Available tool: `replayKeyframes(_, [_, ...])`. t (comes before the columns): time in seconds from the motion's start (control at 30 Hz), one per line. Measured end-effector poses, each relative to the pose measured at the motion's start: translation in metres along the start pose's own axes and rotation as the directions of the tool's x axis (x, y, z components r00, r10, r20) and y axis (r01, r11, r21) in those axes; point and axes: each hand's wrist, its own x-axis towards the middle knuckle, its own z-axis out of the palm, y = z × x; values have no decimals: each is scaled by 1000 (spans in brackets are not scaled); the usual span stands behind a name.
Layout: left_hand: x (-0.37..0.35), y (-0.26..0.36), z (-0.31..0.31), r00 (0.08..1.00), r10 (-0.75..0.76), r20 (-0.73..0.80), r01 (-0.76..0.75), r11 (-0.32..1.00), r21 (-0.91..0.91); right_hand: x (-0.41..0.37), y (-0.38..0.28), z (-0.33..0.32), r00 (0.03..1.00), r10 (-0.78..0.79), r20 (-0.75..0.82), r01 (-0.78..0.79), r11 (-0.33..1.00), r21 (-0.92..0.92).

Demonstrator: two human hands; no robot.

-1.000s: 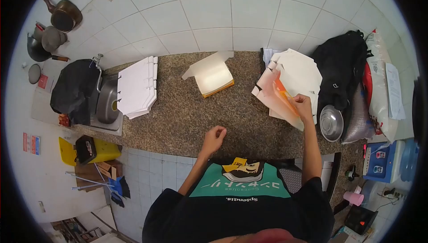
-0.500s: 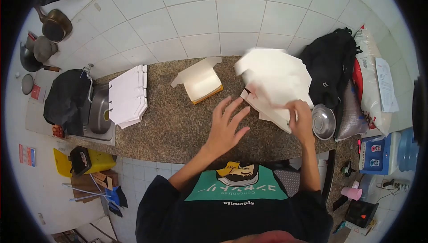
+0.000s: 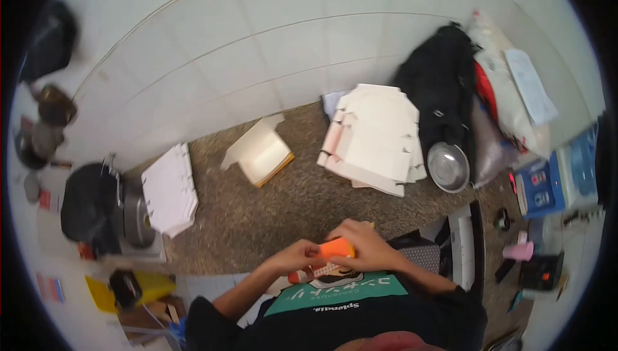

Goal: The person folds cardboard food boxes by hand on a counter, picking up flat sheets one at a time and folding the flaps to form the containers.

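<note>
An orange object [image 3: 337, 248], too blurred to name, is between my two hands close to my shirt, at the counter's front edge. My left hand [image 3: 297, 257] has its fingers closed on its left side. My right hand [image 3: 364, 246] wraps round it from the right. Beyond them on the granite counter [image 3: 238, 241] stands an open carton box [image 3: 264, 158] with a white inside and a yellow-orange outer side. A stack of flat white carton blanks [image 3: 376, 138] lies to its right. Another stack of flat blanks [image 3: 170, 190] lies at the left, beside the sink.
A metal bowl [image 3: 449, 167] and a black bag [image 3: 441, 87] are right of the right-hand stack, with a plastic sack [image 3: 508, 93] behind. The sink [image 3: 137, 219] and a black-covered item [image 3: 92, 209] are at the left. A blue water dispenser [image 3: 544, 183] stands far right.
Both hands have drawn back from the counter towards my body and now hold the orange object. My right hand has left the carton blanks, which now lie flat. The view has tilted.
</note>
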Motion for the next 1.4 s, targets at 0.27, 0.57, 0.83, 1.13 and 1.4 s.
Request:
replayKeyframes(0.27, [-3, -13, -2, 990, -62, -130, 25, 963, -267, 24, 29, -10, 969, 197, 152, -190, 980, -63])
replayKeyframes(0.57, [-13, 14, 4, 986, 18, -168, -20, 1000, -10, 33, 38, 2, 870, -37, 491, -32, 991, 133])
replayKeyframes(0.83, [-54, 53, 13, 864, 406, -297, 25, 554, 832, 39, 26, -24, 942, 10, 335, 42, 988, -147])
replayKeyframes(1.13, [-15, 56, 31, 661, 631, -407, -207, 674, 709, 37, 31, -6, 830, 20, 558, 149, 956, -255])
replayKeyframes(1.4, [-43, -12, 22, 25, 725, -688, -273, 667, 693, 4, 26, -38, 983, 83, -165, -56, 985, 162])
